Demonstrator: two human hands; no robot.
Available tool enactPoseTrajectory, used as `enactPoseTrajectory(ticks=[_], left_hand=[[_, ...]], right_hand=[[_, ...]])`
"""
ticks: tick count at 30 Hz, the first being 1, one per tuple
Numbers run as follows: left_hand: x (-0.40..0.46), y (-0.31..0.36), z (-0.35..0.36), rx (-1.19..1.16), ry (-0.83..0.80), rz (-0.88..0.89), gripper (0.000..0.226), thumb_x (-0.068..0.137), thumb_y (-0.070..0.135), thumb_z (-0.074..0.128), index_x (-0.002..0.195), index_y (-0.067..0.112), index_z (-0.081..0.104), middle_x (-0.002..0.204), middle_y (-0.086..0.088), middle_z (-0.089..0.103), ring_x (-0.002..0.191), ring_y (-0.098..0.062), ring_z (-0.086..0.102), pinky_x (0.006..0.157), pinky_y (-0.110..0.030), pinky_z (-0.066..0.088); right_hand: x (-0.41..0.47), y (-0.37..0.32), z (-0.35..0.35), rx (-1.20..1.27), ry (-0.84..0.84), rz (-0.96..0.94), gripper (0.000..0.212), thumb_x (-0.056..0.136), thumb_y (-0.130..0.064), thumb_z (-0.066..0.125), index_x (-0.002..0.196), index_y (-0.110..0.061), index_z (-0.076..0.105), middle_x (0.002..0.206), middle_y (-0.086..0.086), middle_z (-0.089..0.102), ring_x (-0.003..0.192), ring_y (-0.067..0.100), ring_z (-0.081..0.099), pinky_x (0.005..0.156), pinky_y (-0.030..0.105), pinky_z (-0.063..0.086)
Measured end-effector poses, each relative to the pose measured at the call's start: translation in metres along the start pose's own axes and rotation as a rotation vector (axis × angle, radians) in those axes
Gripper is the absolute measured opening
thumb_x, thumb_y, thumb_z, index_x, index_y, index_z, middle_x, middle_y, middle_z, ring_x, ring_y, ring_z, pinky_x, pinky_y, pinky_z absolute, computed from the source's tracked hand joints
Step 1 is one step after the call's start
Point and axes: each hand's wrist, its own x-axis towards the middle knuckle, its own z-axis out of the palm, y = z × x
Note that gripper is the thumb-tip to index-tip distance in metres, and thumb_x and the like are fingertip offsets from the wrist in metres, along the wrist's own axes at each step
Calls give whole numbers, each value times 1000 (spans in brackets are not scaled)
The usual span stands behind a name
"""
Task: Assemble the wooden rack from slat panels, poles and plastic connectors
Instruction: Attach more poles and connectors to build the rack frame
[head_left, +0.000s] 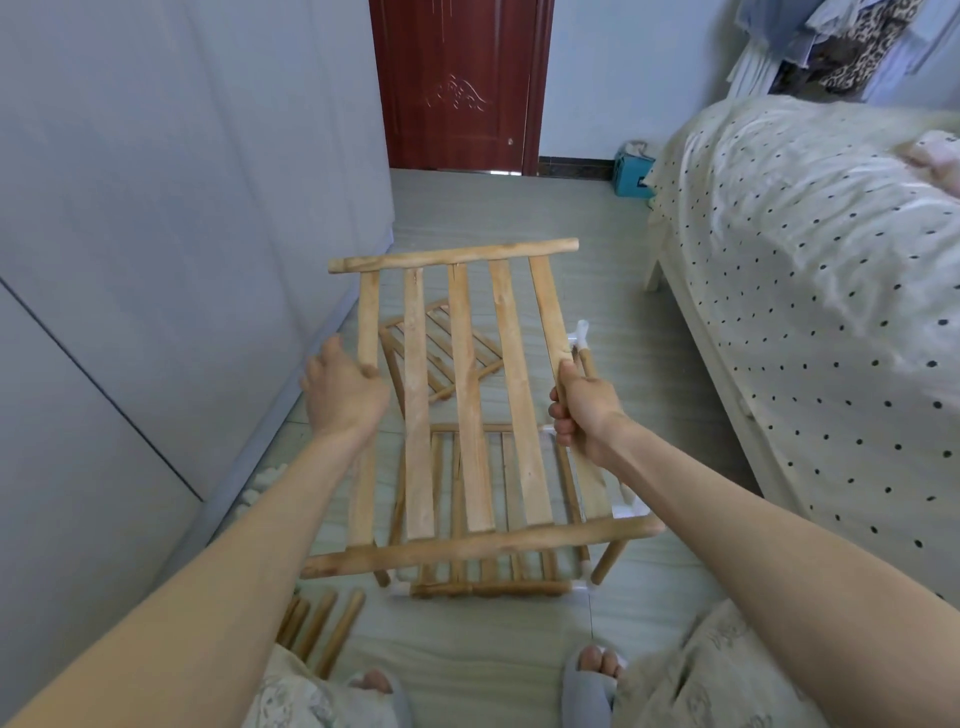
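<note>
I hold a wooden slat panel (470, 395) in the air, flat and level, with a round rail at each end. My left hand (343, 389) grips its leftmost slat. My right hand (582, 415) grips its rightmost slat. Below it on the floor stands a partly built rack (488, 582) with a slat shelf, upright poles and white plastic connectors (582, 332) at the corners. Another slat panel (441, 353) lies on the floor farther away. Loose poles (322, 629) lie on the floor near my left foot.
A bed (810, 291) with a dotted cover runs along the right. A grey wardrobe (156, 260) fills the left side. A red-brown door (457, 83) is shut at the far end, and a teal box (631, 176) sits beside the bed.
</note>
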Motion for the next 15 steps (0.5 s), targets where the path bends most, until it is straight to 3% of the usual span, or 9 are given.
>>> enactPoseTrajectory(ticks=[1,3,6,8,10,12,14,15], left_hand=[[-5,5,1,90,24,110,42,93,10,42,134,8,43,131,-18,42,125,-34,36,101,-36,30],[-17,20,9,59,-53,300,33,94,8,41,123,13,56,126,-10,49,118,-24,44,98,-30,33],[-30,43,34,-44,-266,396,29,96,10,40,118,13,60,117,-2,59,108,-16,55,90,-24,40],[-30,57,49,-37,-288,367,31,96,10,39,121,10,57,124,-8,57,116,-23,54,92,-25,40],[-26,68,60,41,-227,313,27,94,7,40,117,6,53,125,-14,50,117,-28,50,82,-26,39],[-21,76,69,102,-187,271,37,94,8,42,131,3,39,134,-16,40,123,-31,43,87,-33,39],[-12,78,82,12,-284,136,46,98,18,40,140,3,27,130,-15,46,116,-31,50,87,-34,42],[-9,78,88,-112,-376,20,44,100,23,38,139,5,30,121,-13,53,104,-29,58,83,-32,47]], right_hand=[[-1,1,2,7,0,15,42,100,-39,34,70,-12,43,56,2,39,41,13,31,39,24,30],[-2,4,7,34,-3,33,42,100,-40,34,70,-11,42,56,2,39,40,13,30,38,23,29],[-1,9,16,22,-8,14,43,101,-39,32,71,-11,44,56,2,40,41,14,33,39,24,30],[2,12,22,-6,-15,-18,45,101,-40,29,70,-10,45,56,3,40,43,15,34,41,25,31],[7,17,25,-57,-4,-51,46,101,-39,28,69,-11,46,57,3,41,44,16,36,42,26,31],[14,21,26,-106,15,-91,47,101,-38,27,68,-11,46,58,3,43,47,17,38,43,27,31],[24,26,26,-121,21,-120,46,101,-39,26,69,-13,47,60,3,45,48,17,40,44,28,31],[29,27,26,-106,15,-122,45,101,-40,26,70,-14,48,59,3,46,48,17,40,44,27,31]])
